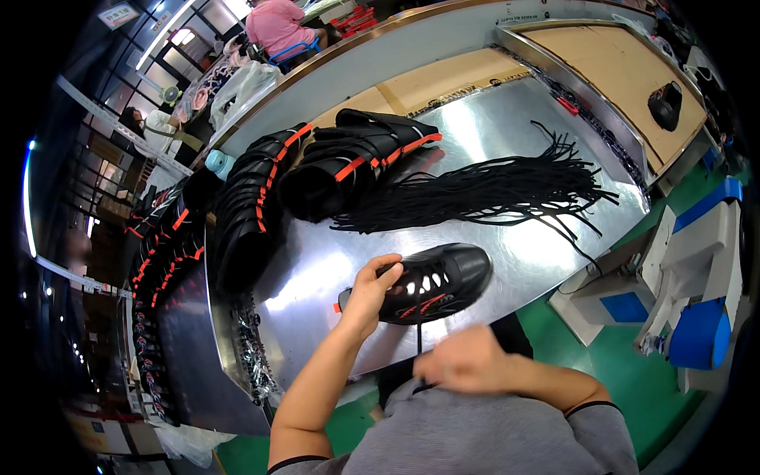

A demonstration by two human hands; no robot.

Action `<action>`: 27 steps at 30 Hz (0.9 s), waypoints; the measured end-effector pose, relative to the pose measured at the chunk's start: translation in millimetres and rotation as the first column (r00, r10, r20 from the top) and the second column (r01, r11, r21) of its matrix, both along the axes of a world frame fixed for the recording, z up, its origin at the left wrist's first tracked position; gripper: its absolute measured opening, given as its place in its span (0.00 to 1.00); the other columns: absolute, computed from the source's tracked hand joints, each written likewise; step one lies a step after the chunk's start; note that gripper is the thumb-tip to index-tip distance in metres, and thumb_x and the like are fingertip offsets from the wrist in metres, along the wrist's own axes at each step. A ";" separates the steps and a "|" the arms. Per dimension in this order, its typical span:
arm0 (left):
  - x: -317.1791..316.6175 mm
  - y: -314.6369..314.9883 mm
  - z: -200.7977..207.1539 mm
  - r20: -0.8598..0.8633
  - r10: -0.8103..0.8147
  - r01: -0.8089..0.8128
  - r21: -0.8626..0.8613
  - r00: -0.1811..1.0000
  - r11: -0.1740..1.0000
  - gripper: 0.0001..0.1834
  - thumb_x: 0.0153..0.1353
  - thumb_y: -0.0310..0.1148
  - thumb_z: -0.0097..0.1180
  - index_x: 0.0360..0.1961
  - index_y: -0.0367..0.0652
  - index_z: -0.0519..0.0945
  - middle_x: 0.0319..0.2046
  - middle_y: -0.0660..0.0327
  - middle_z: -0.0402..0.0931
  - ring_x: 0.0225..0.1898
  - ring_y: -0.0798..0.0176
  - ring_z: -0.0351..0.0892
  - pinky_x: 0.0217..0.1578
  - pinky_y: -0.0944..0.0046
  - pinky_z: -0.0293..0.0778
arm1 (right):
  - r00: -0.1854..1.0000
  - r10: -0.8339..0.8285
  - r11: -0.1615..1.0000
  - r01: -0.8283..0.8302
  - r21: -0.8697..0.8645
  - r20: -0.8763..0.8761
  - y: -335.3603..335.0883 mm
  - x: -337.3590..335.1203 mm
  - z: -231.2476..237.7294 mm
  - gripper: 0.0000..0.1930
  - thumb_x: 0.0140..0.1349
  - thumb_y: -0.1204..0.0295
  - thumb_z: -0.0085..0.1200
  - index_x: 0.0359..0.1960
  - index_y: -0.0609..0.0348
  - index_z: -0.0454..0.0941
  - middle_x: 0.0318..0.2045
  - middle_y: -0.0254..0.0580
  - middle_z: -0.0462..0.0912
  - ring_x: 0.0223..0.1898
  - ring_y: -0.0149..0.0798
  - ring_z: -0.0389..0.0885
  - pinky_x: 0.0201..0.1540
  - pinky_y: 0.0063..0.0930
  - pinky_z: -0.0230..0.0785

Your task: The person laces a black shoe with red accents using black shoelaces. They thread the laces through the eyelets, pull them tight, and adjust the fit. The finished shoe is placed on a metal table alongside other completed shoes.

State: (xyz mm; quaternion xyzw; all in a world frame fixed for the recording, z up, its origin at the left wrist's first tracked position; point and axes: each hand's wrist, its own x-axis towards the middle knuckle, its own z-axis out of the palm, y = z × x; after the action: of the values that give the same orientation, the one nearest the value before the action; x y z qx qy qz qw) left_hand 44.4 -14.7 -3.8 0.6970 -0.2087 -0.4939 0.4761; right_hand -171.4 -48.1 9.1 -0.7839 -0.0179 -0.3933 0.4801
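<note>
A black shoe point(469, 273) with orange-red trim lies on the metal worktable point(317, 336), its toe to the right. My left hand point(369, 294) is closed around its heel end, the thumb and fingers at the collar. From the eyelets a black shoelace point(419, 339) runs straight down toward me to my right hand point(465, 360). That hand is closed on the lace in front of my body and blurred by motion, so single fingers are hard to make out. Beyond the shoe lies a loose bundle of black laces point(483, 190).
Two rows of nested black shoes, one nearer point(257, 190) and one farther point(356, 154), stand left of the laces. More shoes point(162, 253) line a lower surface at far left. A cardboard-lined tray point(598, 67) holds a single shoe point(665, 107). Grey-and-blue equipment point(665, 285) stands right.
</note>
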 end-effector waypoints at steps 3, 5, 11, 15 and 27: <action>-10.5 1.4 2.2 0.042 0.001 0.002 -0.092 0.999 0.996 0.26 0.67 0.36 0.57 0.63 0.40 0.68 0.46 0.53 0.79 0.42 0.58 0.79 0.47 0.62 0.74 | 0.900 -0.096 0.919 0.244 0.309 -0.426 -23.0 -2.6 -31.0 0.14 0.58 0.71 0.64 0.46 0.57 0.83 0.27 0.39 0.82 0.26 0.30 0.79 0.28 0.22 0.71; -10.4 21.6 13.9 0.424 -0.223 0.267 -0.046 0.878 0.963 0.28 0.67 0.34 0.57 0.65 0.43 0.64 0.51 0.47 0.78 0.47 0.56 0.80 0.50 0.61 0.75 | 0.921 -0.015 0.871 0.203 0.447 -0.390 -21.1 -19.0 -42.7 0.12 0.60 0.71 0.63 0.46 0.58 0.84 0.30 0.38 0.85 0.30 0.26 0.79 0.32 0.19 0.71; -33.2 33.0 8.3 0.805 -0.240 0.402 0.001 0.543 0.916 0.14 0.58 0.28 0.63 0.46 0.39 0.77 0.39 0.48 0.80 0.41 0.45 0.81 0.41 0.56 0.75 | 0.771 -0.186 0.810 0.471 0.349 -0.609 -40.2 -0.5 -66.8 0.11 0.60 0.65 0.61 0.39 0.58 0.85 0.26 0.42 0.85 0.27 0.36 0.84 0.33 0.27 0.74; -28.0 32.7 3.0 0.757 -0.251 0.350 0.031 0.604 0.936 0.11 0.60 0.27 0.61 0.43 0.39 0.77 0.36 0.48 0.80 0.38 0.45 0.81 0.38 0.55 0.74 | 0.724 -0.234 0.832 0.494 0.251 -0.649 -33.9 28.3 -68.9 0.11 0.56 0.65 0.64 0.34 0.60 0.82 0.21 0.41 0.80 0.24 0.33 0.79 0.30 0.27 0.70; -33.9 26.5 -4.8 0.807 -0.209 0.309 0.035 0.552 0.950 0.12 0.54 0.33 0.68 0.38 0.42 0.81 0.31 0.55 0.83 0.30 0.52 0.83 0.31 0.60 0.75 | 0.896 -0.376 0.905 0.410 0.115 -0.236 -57.4 49.4 -53.8 0.11 0.59 0.71 0.64 0.40 0.60 0.78 0.25 0.42 0.80 0.21 0.37 0.78 0.25 0.26 0.67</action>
State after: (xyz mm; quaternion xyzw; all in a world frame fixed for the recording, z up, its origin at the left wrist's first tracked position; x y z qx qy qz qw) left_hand 10.4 11.7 -8.6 0.7778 -0.5278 -0.1791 0.2905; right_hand -122.0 -105.5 -44.7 -0.7665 0.2234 -0.3984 0.4515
